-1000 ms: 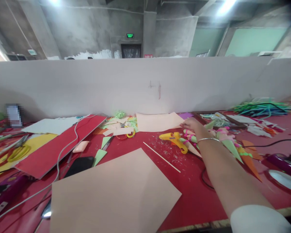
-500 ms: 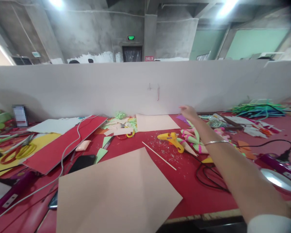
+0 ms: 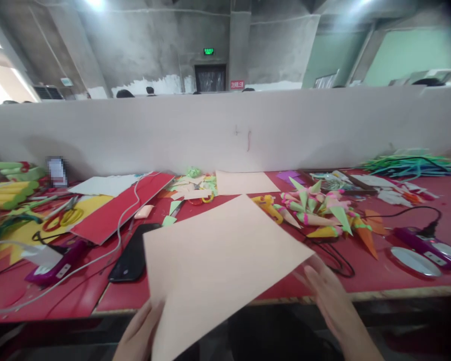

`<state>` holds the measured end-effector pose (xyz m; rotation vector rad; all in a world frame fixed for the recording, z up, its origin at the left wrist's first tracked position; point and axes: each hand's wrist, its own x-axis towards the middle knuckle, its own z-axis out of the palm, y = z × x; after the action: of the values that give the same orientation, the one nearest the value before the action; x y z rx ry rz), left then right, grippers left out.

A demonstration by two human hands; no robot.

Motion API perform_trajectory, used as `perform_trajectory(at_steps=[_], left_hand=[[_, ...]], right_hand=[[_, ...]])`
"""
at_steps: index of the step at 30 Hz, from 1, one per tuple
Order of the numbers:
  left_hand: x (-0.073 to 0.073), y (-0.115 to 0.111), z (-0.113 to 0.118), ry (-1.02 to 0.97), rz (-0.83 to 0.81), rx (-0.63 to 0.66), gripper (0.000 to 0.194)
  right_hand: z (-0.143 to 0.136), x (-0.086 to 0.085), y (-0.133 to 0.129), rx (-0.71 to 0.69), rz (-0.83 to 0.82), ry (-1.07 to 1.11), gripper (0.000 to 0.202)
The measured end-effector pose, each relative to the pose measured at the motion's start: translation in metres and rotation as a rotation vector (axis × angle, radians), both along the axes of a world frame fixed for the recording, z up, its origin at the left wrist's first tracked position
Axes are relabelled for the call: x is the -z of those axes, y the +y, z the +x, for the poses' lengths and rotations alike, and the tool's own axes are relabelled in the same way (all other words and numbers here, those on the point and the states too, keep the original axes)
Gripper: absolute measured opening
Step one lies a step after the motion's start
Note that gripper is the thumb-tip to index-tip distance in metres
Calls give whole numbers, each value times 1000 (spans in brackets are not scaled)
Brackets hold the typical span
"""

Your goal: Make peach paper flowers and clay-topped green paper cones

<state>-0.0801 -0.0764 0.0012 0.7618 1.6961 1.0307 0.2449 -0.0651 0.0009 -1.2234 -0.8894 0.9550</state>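
A large peach-coloured sheet of paper point(image 3: 225, 255) is raised in front of me, tilted over the table's front edge. My left hand point(image 3: 143, 326) grips its lower left edge, with the fingers partly hidden by the sheet. At the right corner, my right hand point(image 3: 325, 291) has its fingertips against the paper; this hand is blurred by motion. Behind the sheet lies a yellow glue gun point(image 3: 268, 205), partly covered. Beside that is a heap of small paper cones point(image 3: 319, 205) in green, peach, yellow and orange with pink trim.
A black phone point(image 3: 133, 253) and a red board point(image 3: 124, 205) lie on the left, crossed by a white cable. Purple power strips point(image 3: 60, 265) sit at both sides. A second peach sheet point(image 3: 246, 183) rests by the white partition point(image 3: 173, 135). Scissors point(image 3: 65, 213) lie at the left.
My right hand has come back from beside the cones to the sheet's right corner. My left hand has come into view. The sheet has shifted right and upward in view.
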Motion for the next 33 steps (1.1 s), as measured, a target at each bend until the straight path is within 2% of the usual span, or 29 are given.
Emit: perform_trajectory(at_steps=[1,3,5,7,9,11,14,16,19,21,24,26,30,33], left_hand=[[-2,5,8,-55,9,57,40],[-8,15,24,-102,84,234,40],[-12,23,37,-151,149,415,39],[-16,29,45,-173,181,487,36],[-18,34,48,-163,180,487,33],[-20,39,49,-156,182,471,28],[-21,48,51,-253,187,468,25],[-18,55,54,-364,153,460,27],[-13,64,63,-458,123,421,24],[-11,66,69,-467,117,356,23],[-13,66,75,-452,71,220,19],[-16,65,77,-449,36,176,19],[-22,67,80,-469,-47,297,32],[-22,71,80,-385,39,418,32]], right_hand=[[-7,7,-3,-35,8,125,55],[-21,9,-5,-112,17,276,52],[-33,2,-2,-174,27,327,54],[-39,-7,4,-138,81,276,56],[-42,-12,10,-83,122,151,63],[-44,-13,14,-43,84,-30,66],[-54,-11,16,-52,72,-339,55],[-60,-12,16,-113,209,-527,53],[-65,-17,15,-293,363,-747,66],[-63,-16,13,-381,326,-856,72],[-60,-8,10,-442,231,-972,77],[-60,-3,9,-481,209,-1019,79],[-63,-4,7,-559,219,-1049,78],[-64,-10,5,-606,204,-1033,67]])
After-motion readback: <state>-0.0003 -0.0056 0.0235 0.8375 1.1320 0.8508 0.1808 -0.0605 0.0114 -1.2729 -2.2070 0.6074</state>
